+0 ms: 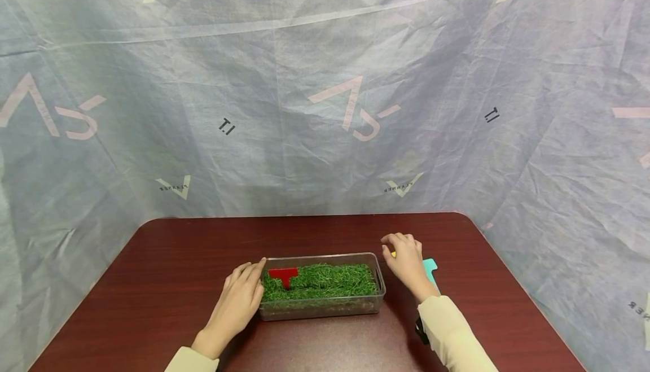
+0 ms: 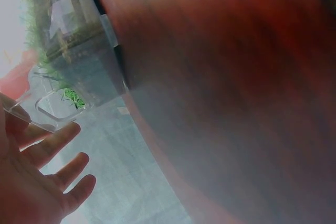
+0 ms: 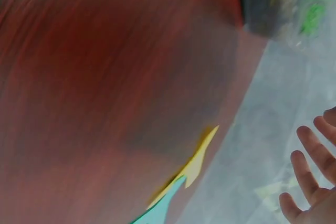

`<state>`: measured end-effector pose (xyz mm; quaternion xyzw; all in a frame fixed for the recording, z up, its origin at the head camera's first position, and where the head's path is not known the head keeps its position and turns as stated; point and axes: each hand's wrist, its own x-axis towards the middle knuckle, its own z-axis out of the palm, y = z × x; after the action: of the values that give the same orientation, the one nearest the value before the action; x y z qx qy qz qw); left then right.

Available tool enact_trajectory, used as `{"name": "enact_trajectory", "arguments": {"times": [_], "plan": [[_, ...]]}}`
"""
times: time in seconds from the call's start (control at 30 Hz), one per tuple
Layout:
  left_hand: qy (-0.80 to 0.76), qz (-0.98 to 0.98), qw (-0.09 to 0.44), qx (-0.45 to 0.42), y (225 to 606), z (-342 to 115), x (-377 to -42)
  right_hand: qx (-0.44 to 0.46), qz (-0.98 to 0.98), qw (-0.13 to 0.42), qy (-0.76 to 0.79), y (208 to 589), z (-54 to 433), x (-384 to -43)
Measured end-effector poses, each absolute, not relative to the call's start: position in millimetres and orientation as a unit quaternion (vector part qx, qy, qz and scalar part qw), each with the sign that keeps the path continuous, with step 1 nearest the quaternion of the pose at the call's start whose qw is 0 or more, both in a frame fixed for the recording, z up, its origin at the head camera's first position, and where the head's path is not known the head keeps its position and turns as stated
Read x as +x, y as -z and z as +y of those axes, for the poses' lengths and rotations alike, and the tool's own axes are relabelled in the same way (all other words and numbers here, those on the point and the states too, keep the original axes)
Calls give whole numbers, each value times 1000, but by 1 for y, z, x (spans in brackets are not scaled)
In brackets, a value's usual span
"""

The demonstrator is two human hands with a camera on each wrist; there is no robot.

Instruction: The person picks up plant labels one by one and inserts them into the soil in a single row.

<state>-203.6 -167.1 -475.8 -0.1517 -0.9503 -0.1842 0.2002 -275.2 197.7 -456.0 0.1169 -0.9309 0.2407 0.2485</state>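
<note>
A clear plastic box (image 1: 325, 308) holds a strip of artificial grass (image 1: 335, 279). In its left part a red T-shaped plant label (image 1: 283, 275) stands upright in the grass. My left hand (image 1: 238, 296) touches the box's left end, fingertips at the rim and fingers loosely extended. Off the box's right end, my right hand (image 1: 407, 262) is raised above the table with relaxed fingers and nothing in them. Below it lie a yellow label (image 3: 191, 166) and a teal T-shaped label (image 1: 430, 268), overlapping in the right wrist view; the hand partly hides both in the head view.
The dark red wooden table (image 1: 203, 242) has rounded far corners. Behind it and at both sides hangs a grey printed cloth (image 1: 284, 152). A dark object (image 1: 421, 331) shows beside the right sleeve.
</note>
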Motion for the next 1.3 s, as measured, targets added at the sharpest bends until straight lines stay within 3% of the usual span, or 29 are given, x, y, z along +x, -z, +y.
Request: {"name": "enact_trajectory", "arguments": {"times": [0.63, 1.3], "plan": [[184, -951, 196, -152, 475, -168, -204, 38, -965, 193, -176, 479, 238, -293], [186, -953, 190, -146, 473, -166, -202, 11, -986, 108, -123, 481, 248, -307]]}}
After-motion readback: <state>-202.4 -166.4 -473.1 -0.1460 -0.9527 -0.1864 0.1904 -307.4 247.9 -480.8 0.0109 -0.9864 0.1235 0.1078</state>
